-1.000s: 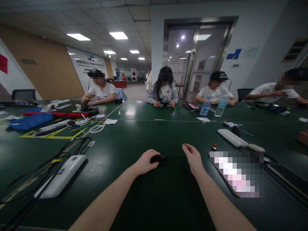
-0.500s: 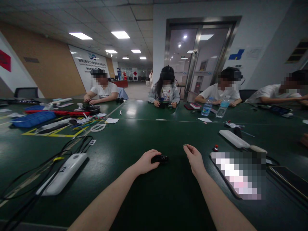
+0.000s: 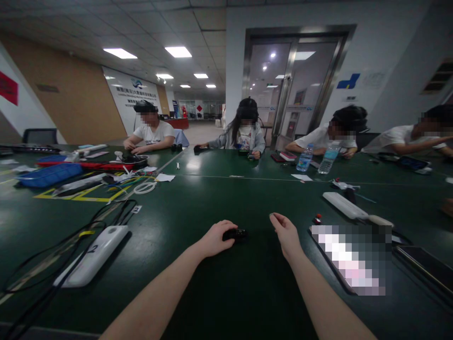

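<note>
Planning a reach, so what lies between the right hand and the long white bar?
In the head view, a small red-topped object sits between the right hand and the white bar.

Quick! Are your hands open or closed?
Left hand: closed on a small black object.
Right hand: open, holding nothing visible.

Look at this: a small black device (image 3: 236, 234) sits half buried under the left hand (image 3: 214, 239), most of its shape hidden! Just to the right, a long slab (image 3: 350, 259) is nothing but a grey and pink mosaic, impossible to identify. A dark flat panel (image 3: 424, 267) runs off the right edge, and a tiny red-topped item (image 3: 317, 218) is too small to call.
</note>
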Demonstrator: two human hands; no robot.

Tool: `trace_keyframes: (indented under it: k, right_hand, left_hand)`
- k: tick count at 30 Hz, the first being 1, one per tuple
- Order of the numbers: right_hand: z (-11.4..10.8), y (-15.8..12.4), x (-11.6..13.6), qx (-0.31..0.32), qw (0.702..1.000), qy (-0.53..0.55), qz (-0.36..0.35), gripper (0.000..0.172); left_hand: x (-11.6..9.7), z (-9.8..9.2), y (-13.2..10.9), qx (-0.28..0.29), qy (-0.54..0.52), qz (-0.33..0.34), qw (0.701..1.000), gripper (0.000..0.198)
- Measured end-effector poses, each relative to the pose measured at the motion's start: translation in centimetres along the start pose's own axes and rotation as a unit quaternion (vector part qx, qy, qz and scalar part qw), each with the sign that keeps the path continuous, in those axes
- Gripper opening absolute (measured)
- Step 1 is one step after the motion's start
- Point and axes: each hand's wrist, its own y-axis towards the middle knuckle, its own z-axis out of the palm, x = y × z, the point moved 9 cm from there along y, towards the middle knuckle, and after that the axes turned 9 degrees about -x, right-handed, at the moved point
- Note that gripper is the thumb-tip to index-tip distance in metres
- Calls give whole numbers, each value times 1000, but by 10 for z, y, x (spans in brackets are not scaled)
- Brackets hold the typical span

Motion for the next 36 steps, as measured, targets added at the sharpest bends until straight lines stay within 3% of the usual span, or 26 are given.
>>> trace_keyframes:
  k: [12, 16, 19, 23, 28, 36]
  right_hand:
    - [-1, -7, 9, -8, 1000, -2, -1, 42]
    - [17, -29, 33, 72, 992, -45, -96, 31]
    - [44, -55, 43, 171, 965, -115, -160, 27]
    - [69, -80, 44, 252, 924, -184, -220, 24]
    - [77, -87, 44, 278, 897, -213, -269, 21]
    - [77, -91, 49, 283, 889, -223, -283, 20]
  left_hand:
    - [0, 1, -1, 6, 6, 2, 1000, 43]
    - [1, 1, 0, 2, 12, 7, 1000, 43]
    - [3, 0, 1, -15, 12, 11, 1000, 45]
    - [1, -1, 2, -28, -10, 15, 999, 42]
    - [-4, -2, 2, -37, -12, 18, 999, 34]
    - [-6, -3, 2, -40, -1, 46, 998, 24]
